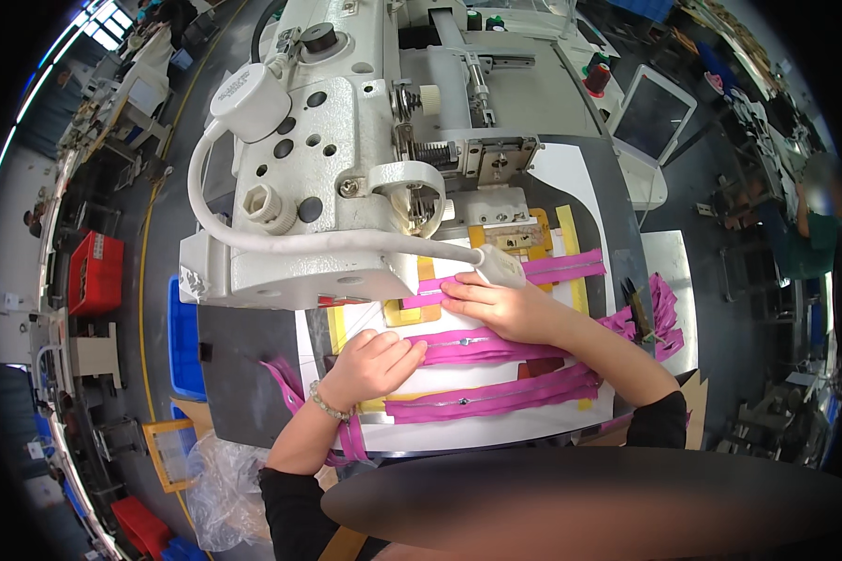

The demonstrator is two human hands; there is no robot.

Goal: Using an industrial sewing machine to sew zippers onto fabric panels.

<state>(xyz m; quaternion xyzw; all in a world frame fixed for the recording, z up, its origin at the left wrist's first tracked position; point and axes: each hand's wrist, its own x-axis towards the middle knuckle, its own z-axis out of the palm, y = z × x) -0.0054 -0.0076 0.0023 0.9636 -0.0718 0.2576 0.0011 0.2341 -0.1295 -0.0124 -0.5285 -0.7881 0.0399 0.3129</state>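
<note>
In the head view a white industrial sewing machine [309,168] overhangs a white work sheet with yellow template pieces [567,220]. My right hand [505,309] lies with fingers extended on an upper magenta zipper strip [566,265], just below the machine's head. My left hand [370,365], a beaded bracelet at its wrist, has curled fingers pinching the left end of a middle magenta zipper [472,349]. A lower magenta zipper [496,395] lies nearer me. More magenta strips [351,435] hang under my left wrist.
Bunched magenta strips [664,313] and dark snips [638,309] lie right, before a white-framed screen [650,112]. Blue bin [182,337], red crate [94,273] and clear plastic bags [225,491] stand left. A co-worker [809,234] is at the far right.
</note>
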